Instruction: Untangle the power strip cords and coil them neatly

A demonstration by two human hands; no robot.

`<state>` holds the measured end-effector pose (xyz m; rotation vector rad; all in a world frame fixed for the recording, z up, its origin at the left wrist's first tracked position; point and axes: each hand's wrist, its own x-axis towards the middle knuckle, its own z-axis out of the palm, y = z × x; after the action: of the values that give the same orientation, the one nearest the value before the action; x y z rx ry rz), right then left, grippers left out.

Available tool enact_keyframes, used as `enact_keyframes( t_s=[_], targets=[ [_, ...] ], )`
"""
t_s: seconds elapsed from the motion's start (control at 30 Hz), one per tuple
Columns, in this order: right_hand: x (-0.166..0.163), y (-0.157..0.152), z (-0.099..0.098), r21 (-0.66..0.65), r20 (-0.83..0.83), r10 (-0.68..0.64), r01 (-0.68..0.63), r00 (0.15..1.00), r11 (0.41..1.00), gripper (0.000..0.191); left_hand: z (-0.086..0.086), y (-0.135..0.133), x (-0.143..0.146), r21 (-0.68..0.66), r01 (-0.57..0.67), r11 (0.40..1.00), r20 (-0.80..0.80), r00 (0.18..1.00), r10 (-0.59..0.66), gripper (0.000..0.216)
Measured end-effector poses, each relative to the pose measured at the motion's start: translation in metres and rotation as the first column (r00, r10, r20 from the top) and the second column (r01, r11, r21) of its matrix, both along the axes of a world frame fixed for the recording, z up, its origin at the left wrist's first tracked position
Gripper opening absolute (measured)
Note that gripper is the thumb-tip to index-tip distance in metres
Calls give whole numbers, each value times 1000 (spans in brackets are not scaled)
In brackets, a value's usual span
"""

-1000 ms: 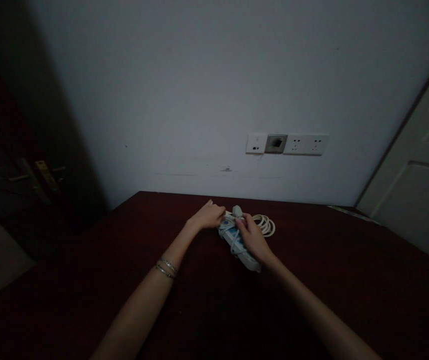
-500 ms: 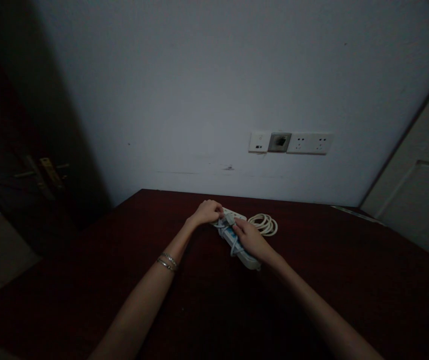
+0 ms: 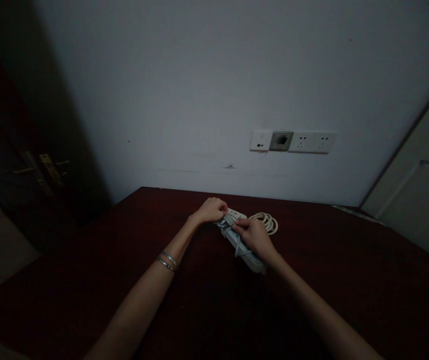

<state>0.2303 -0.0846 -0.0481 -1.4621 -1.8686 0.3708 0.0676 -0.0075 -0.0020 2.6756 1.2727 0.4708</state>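
Observation:
A white power strip (image 3: 251,259) lies on the dark red table (image 3: 349,280), its cord wound round it. My left hand (image 3: 210,209) is curled over the strip's far end, fingers closed on it. My right hand (image 3: 255,235) rests on the middle of the strip and pinches the grey plug (image 3: 230,219) between thumb and fingers. A coil of cream cable (image 3: 267,221) lies just behind my right hand. Two thin bracelets (image 3: 167,260) sit on my left wrist.
A row of wall sockets (image 3: 293,141) is set in the white wall above the table. A dark door with a brass handle (image 3: 43,169) stands open at the left. A white door (image 3: 420,190) is at the right.
My right hand has brought the plug down from above the strip and now presses it against the wound cord. My left hand has closed tighter on the far end.

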Motion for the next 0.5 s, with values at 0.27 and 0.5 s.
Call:
enact_keyframes(
  t_s=[0.27, 0.5],
  targets=[
    [10, 18, -14, -157, -439, -64, -7, 896, 988, 42, 2, 1, -2, -84, 46, 995, -36, 998, -49, 24],
    [7, 13, 0, -257, -393, -24, -85, 919, 963, 36, 9, 2, -11, -215, 65, 974, -19, 997, -71, 36]
  ],
)
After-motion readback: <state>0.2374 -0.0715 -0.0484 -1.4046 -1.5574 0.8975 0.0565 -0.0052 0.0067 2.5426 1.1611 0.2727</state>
